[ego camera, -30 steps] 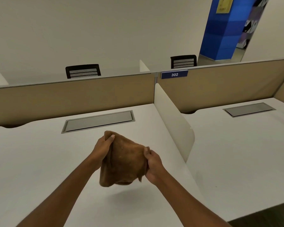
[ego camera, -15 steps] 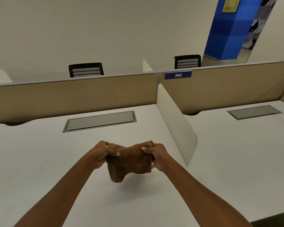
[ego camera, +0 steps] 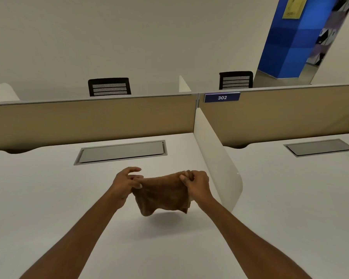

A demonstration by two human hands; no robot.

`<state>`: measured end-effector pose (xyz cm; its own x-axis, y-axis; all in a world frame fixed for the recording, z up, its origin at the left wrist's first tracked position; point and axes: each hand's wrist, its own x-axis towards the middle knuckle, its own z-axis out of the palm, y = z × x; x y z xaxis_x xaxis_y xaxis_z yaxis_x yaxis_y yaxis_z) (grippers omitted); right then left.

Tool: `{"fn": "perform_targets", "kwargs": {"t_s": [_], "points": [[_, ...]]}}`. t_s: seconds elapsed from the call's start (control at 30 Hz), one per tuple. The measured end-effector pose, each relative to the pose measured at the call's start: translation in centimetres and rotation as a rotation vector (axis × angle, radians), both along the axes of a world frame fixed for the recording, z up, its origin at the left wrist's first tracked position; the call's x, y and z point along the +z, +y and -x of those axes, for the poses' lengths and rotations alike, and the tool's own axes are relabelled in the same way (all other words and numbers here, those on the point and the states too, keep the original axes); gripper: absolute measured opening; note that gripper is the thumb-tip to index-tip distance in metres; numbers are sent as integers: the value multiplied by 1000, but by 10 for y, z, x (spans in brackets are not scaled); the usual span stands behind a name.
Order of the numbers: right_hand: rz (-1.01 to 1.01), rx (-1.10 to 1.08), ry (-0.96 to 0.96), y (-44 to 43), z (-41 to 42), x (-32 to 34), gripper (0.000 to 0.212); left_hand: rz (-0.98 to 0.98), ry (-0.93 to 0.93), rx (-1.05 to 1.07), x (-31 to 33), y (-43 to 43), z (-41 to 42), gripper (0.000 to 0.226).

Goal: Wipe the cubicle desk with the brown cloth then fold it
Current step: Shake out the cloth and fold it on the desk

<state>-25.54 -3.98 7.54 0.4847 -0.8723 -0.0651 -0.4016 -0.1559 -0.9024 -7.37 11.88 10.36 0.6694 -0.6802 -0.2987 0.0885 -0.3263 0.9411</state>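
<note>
Now, thumb and fingertips (ego camera: 138, 183) of left hand (ego camera: 123, 185) pinching one top corner of brown cloth (ego camera: 162, 195), spare fingers spread; right hand (ego camera: 196, 185) curled shut on other corner. Hanging clear above cubicle desk (ego camera: 48, 198), shadow beneath, near white divider (ego camera: 216, 158). Looks light, limp, sagging mid-span: best taken at corners and pulled taut, likely readying a fold.
</note>
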Motion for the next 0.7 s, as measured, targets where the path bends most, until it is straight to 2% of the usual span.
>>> {"fn": "perform_targets", "kwargs": {"t_s": [0.1,0.2,0.33,0.37,0.43,0.5,0.63,0.7], "points": [[98,70,11,-7,-4,-2,24,-65,-177,-177,-5,2,-3,54],[25,154,-24,-13,-7,-5,27,-209,-391,-337,-8,0,-3,58],[-106,249,-97,-21,-10,0,23,-362,-724,-377,-8,-12,-5,69],[-100,246,-91,-23,-11,0,31,-376,-794,-371,-9,-15,-6,64],[-72,250,-62,-27,-15,1,40,-370,-936,-355,-11,-19,-8,38],[-51,279,-16,-32,-16,0,35,-392,-1055,-349,-12,-23,-8,20],[18,294,84,-42,-17,0,26,-553,-1323,-332,-17,-31,-14,17],[72,271,117,-46,-19,3,30,-576,-1401,-336,-20,-37,-17,19]]}}
